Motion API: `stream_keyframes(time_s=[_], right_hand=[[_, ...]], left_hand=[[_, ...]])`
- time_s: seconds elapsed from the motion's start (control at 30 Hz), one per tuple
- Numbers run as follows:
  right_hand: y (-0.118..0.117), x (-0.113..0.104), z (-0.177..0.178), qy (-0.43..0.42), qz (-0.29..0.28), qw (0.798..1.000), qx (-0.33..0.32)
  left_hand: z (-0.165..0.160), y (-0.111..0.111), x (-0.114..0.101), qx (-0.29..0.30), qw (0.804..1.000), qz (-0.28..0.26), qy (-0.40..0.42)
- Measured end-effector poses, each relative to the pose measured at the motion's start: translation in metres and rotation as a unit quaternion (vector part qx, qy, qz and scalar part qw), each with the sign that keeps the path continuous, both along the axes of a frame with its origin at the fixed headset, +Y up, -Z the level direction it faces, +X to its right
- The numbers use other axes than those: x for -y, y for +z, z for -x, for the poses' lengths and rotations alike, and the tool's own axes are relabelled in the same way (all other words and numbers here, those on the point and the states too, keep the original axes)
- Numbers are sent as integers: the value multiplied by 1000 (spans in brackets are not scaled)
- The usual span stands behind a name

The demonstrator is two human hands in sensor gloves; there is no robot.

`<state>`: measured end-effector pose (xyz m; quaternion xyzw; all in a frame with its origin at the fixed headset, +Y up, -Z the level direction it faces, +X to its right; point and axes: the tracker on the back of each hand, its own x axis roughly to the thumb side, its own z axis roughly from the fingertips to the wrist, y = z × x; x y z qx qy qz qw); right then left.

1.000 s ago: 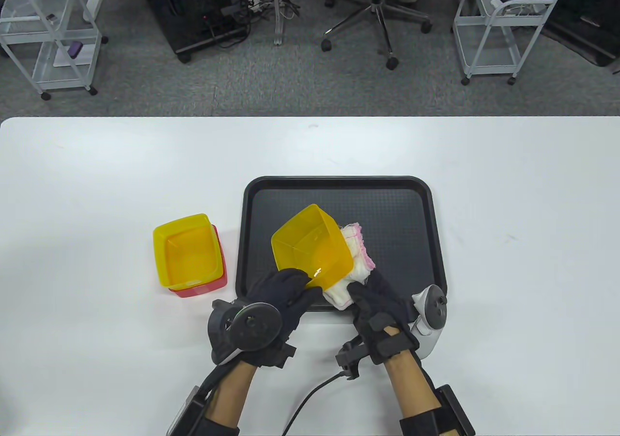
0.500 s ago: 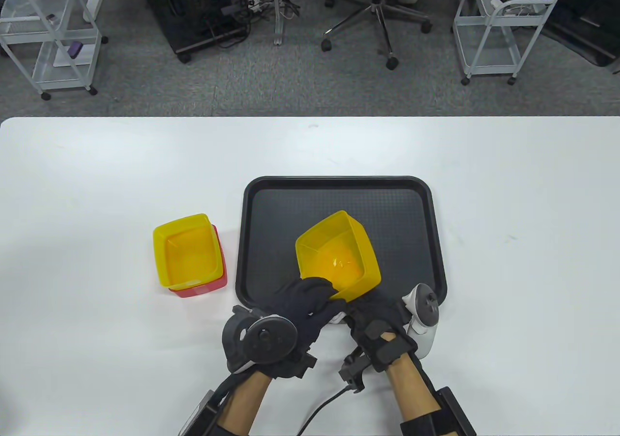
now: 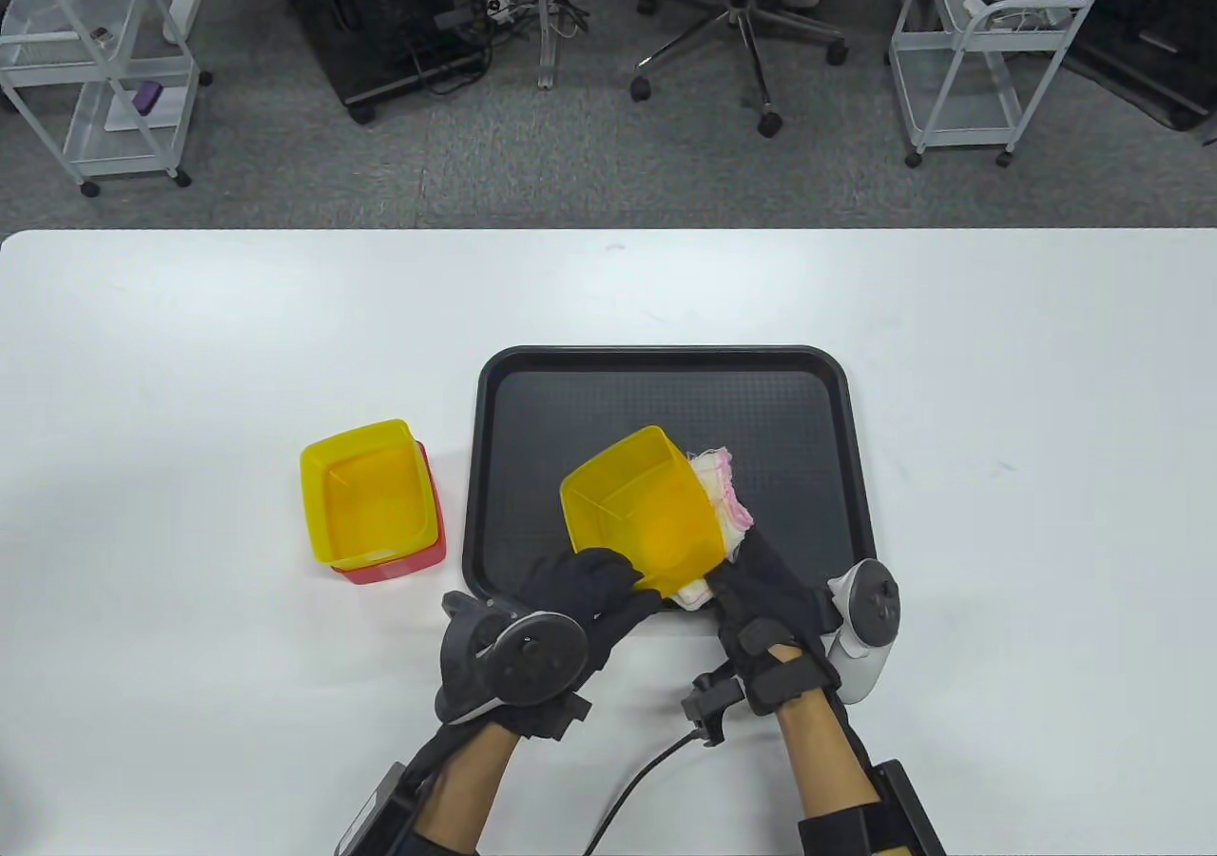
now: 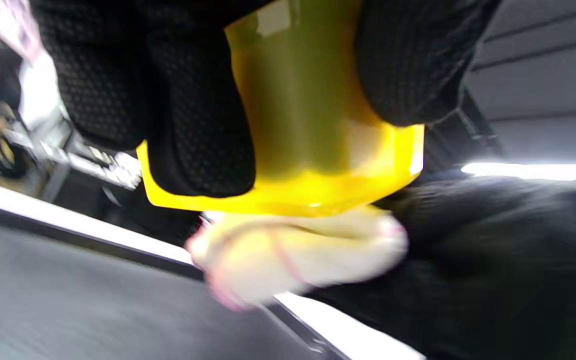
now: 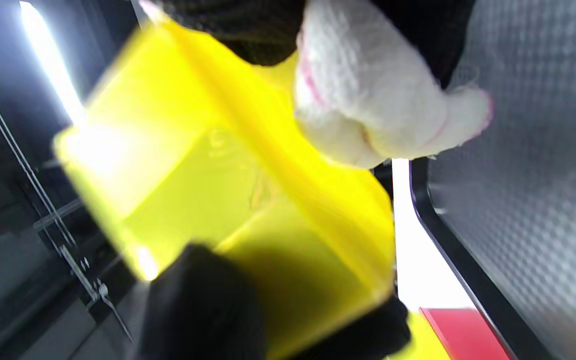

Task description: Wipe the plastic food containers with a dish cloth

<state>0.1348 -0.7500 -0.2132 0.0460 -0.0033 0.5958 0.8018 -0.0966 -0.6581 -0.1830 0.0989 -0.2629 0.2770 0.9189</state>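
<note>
Office: swivel chair (image 3: 737, 0), wire carts (image 3: 989, 48)

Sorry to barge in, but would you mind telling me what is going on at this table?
A person in sensor gloves is wiping plastic containers. The left hand grips a yellow container, tilted above the black tray. The right hand presses a white cloth with pink trim against the container's outer wall. To the left of the tray, on the table, another yellow tub sits nested in a red one.
</note>
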Motion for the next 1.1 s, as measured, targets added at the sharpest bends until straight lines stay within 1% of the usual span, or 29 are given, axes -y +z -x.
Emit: stream_keyframes(time_s=[0.03,0.1,0.17,0.2,0.27,0.3,0.33,0.4,0.43,0.5,0.57,0.6,0.63,0.67,0.73,0.8,0.9,0.97,1.07,1.1], right_hand=[[0,2,-2,-17,3,1000,9],[0,4,-2,-31,14,999,19],[1,5,3,-24,26,999,3],[1,5,8,-14,33,999,-25],[2,6,17,-15,45,996,-73],[2,6,22,-21,46,994,-100],[2,4,26,-22,45,991,-123],[3,0,35,-15,44,985,-163],[4,-1,39,-21,38,984,-173],[4,-4,44,-44,34,982,-182],[4,-9,45,-60,23,981,-182],[4,-11,45,-62,17,982,-180],[4,-13,44,-58,9,983,-171],[4,-14,43,-57,8,984,-167],[3,-12,37,-46,14,988,-150],[2,-8,31,-34,23,990,-134],[2,-5,24,-8,35,993,-111],[2,-5,22,-9,32,994,-108],[2,-5,23,-17,35,994,-101],[2,-5,23,-15,37,994,-102]], left_hand=[[-4,2,0,16,1000,10,16],[-10,6,-2,27,999,2,22],[-12,8,-3,32,999,0,39],[-11,7,-4,32,998,5,56],[-7,6,-7,23,997,15,65],[-3,5,-9,13,999,14,51],[1,3,-11,-3,1000,7,17],[14,0,-16,-36,997,-40,-63],[24,-1,-18,-67,991,-65,-91],[41,-6,-22,-82,989,-74,-103],[62,-10,-27,-115,984,-80,-114],[69,-12,-28,-124,981,-85,-122],[83,-14,-30,-146,975,-96,-137],[89,-15,-30,-154,972,-101,-145],[117,-18,-32,-189,963,-125,-148],[140,-19,-34,-221,958,-113,-140],[174,-20,-34,-260,951,-73,-151],[190,-19,-33,-270,949,-67,-149],[207,-20,-31,-266,952,-22,-147],[210,-21,-30,-270,949,-12,-161]])
